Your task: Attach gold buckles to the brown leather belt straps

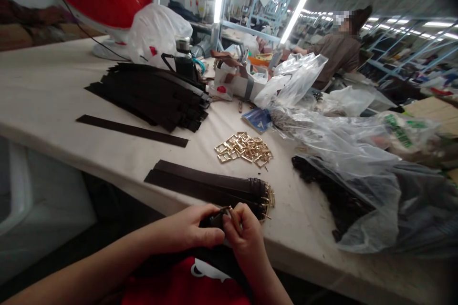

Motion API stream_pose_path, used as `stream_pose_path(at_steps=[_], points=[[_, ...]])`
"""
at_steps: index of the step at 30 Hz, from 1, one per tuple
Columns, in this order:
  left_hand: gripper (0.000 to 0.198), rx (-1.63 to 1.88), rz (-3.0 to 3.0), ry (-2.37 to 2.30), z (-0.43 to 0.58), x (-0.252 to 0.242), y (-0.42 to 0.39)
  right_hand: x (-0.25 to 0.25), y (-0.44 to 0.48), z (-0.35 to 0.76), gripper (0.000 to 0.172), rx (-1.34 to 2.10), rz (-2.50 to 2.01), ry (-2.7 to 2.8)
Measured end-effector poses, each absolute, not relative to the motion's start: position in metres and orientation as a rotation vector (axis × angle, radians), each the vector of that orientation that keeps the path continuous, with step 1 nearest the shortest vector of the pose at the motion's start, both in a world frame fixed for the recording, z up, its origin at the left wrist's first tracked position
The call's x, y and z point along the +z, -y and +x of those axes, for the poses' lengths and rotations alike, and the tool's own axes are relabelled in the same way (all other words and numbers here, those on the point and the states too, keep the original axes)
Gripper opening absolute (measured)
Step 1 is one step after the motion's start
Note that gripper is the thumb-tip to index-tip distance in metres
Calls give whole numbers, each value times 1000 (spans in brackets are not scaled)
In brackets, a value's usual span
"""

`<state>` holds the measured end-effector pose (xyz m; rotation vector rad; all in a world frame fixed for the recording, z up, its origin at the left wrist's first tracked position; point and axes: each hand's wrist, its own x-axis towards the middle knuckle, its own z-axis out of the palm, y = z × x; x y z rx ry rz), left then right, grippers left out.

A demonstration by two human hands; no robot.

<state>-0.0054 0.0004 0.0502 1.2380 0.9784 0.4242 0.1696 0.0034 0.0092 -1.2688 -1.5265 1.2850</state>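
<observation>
One pale tabletop [53, 76], laid out around a heap of gold buckles [245, 147].
Left of the heap and farther back lies a fanned stack of black strips [153, 95]; on its near side, a bundle of buckled straps [207, 186]; to its left, one single strip [132, 131]. Nearest the wearer, the left hand's [195, 231] grip holds a dark piece [214, 219]; the right hand's [246, 229] grip pinches a slim tan piece [235, 220].

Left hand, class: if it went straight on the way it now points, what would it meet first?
The left hand would likely meet the right hand first, just past the dark piece it holds; whether they already touch is unclear.
</observation>
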Motion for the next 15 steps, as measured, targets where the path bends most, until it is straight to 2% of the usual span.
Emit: stream_pose_path(at_steps=[5, 7, 11, 15], points=[[28, 438, 1105, -1002, -5, 41, -5, 13, -7, 162, 28, 1913, -1006, 857], [24, 473, 1088, -999, -4, 40, -7, 11, -6, 157, 27, 2051, -901, 587], [23, 527, 1025, -962, 3, 40, -7, -4, -1, 152, 29, 2049, -799, 581], [35, 545, 910, -973, 5, 38, -4, -9, 3, 155, 36, 1965, -826, 904]])
